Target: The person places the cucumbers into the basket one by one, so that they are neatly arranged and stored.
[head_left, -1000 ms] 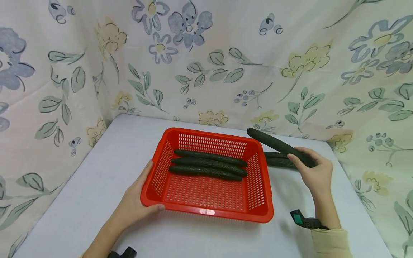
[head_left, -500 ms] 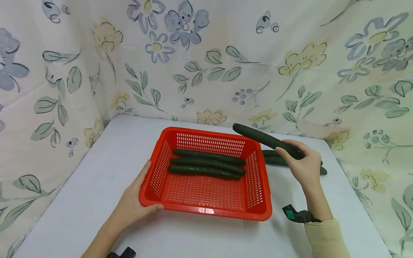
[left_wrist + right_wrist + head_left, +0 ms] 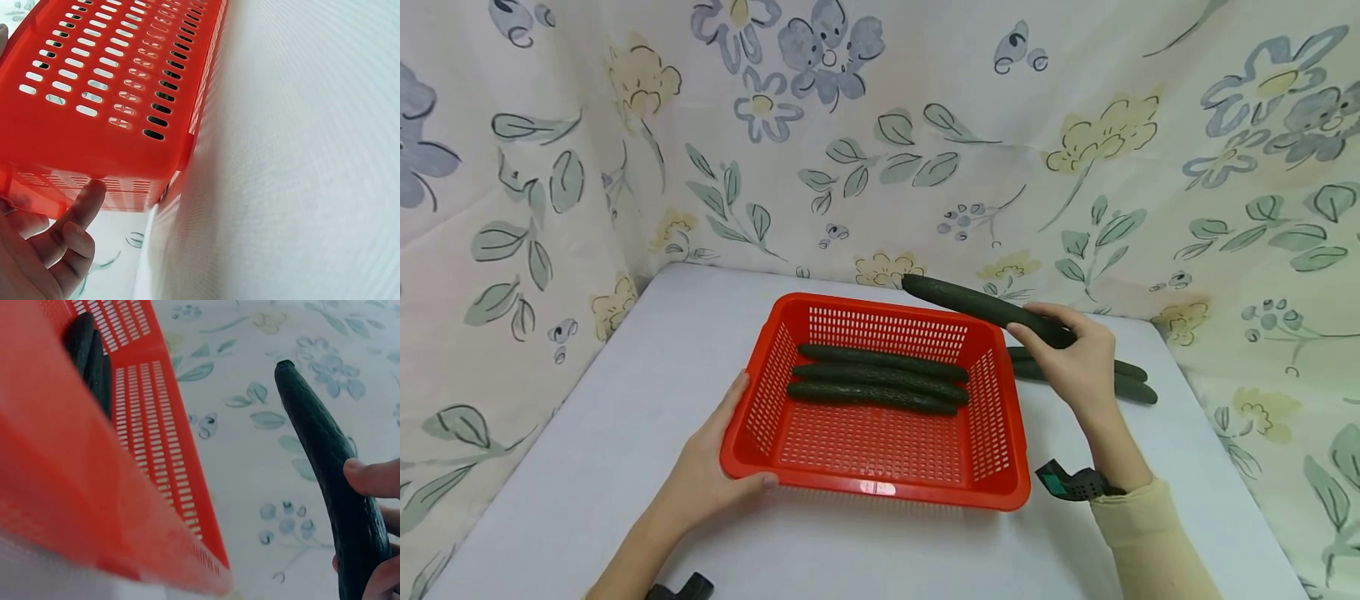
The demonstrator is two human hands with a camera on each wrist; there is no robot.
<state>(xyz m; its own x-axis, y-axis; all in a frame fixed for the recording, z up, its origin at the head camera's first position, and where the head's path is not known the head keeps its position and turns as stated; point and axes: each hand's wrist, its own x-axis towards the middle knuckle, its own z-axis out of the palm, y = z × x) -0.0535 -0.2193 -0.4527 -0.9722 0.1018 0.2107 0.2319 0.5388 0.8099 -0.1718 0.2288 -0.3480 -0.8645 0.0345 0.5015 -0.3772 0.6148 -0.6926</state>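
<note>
A red plastic basket with slotted walls stands on the table, three dark green cucumbers lying side by side toward its back. My left hand grips its front left corner, thumb on the front rim and fingers along the left side; in the left wrist view some fingers touch the basket wall. My right hand holds another cucumber near one end, above the basket's back right corner. Its far end points left and slightly up. In the right wrist view the held cucumber is apart from the basket.
To the right of the basket, two more cucumbers lie on the white table, partly hidden by my right hand and the basket. A flowered cloth hangs behind the table and along its sides.
My right hand has carried the cucumber left, and slightly up, from over the table to over the basket's back right corner. More of the two table cucumbers shows. My left hand keeps its place.
</note>
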